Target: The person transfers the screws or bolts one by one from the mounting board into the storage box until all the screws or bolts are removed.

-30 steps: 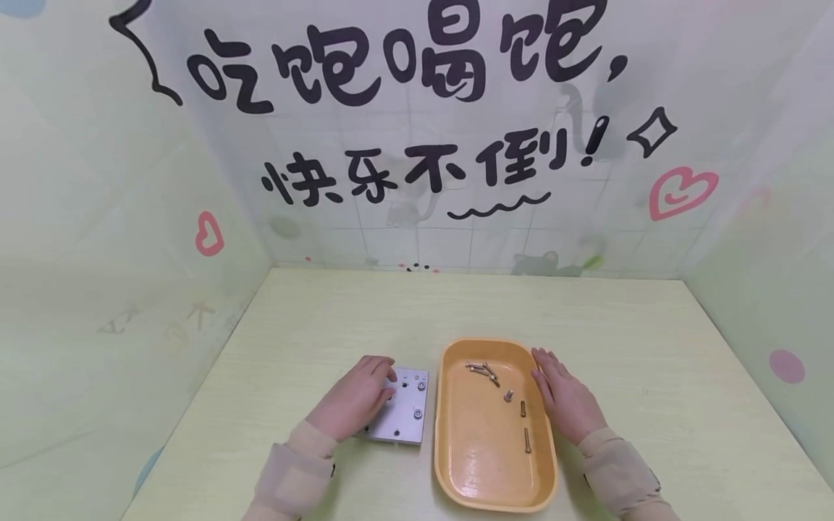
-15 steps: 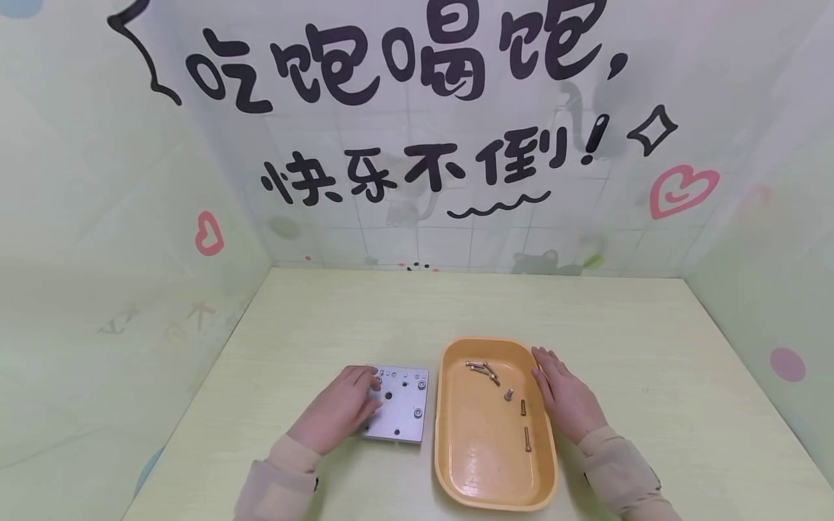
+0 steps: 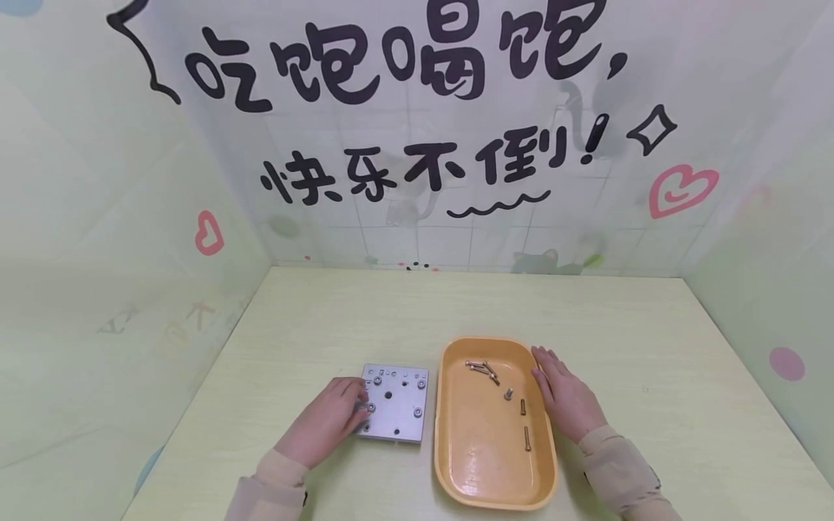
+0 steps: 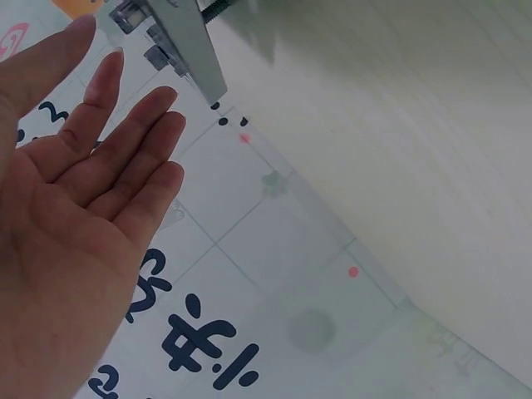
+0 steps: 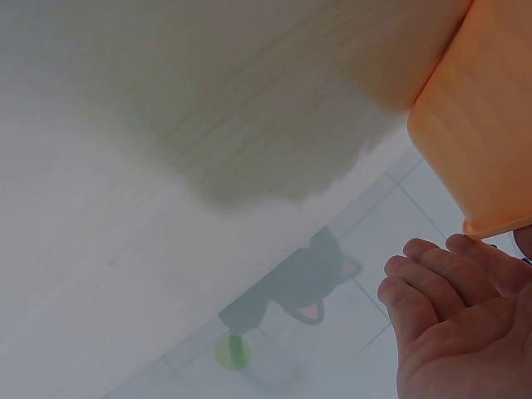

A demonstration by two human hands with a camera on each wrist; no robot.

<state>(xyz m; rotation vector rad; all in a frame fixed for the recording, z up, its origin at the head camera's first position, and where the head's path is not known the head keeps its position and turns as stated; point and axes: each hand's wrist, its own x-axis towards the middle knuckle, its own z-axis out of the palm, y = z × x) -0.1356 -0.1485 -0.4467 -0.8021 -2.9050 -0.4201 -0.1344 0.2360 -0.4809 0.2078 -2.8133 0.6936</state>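
A square metal plate (image 3: 402, 418) lies flat on the table, with several socket-head screws (image 3: 418, 412) standing in it and other holes bare. At its left edge is my left hand (image 3: 326, 420), fingertips close by a screw near that side. The left wrist view shows this hand (image 4: 91, 191) with fingers loosely extended and the thumb apart, nothing held, the plate (image 4: 195, 58) beyond the fingertips. Right of the plate stands an orange tray (image 3: 478, 463). Along the tray's right rim rests my right hand (image 3: 570, 398), its fingers extended.
Inside the tray lie a small cluster of long screws (image 3: 482, 370) at the far end, a short screw (image 3: 508, 395) and two more screws (image 3: 527, 439) along the right side. The pale wooden table (image 3: 326, 311) ends at a printed curtain (image 3: 404, 239) at the back and sides.
My left hand has drawn back to the left and toward me, off the plate's middle, uncovering the screws on its left side. My right hand, the plate and tray stay put.
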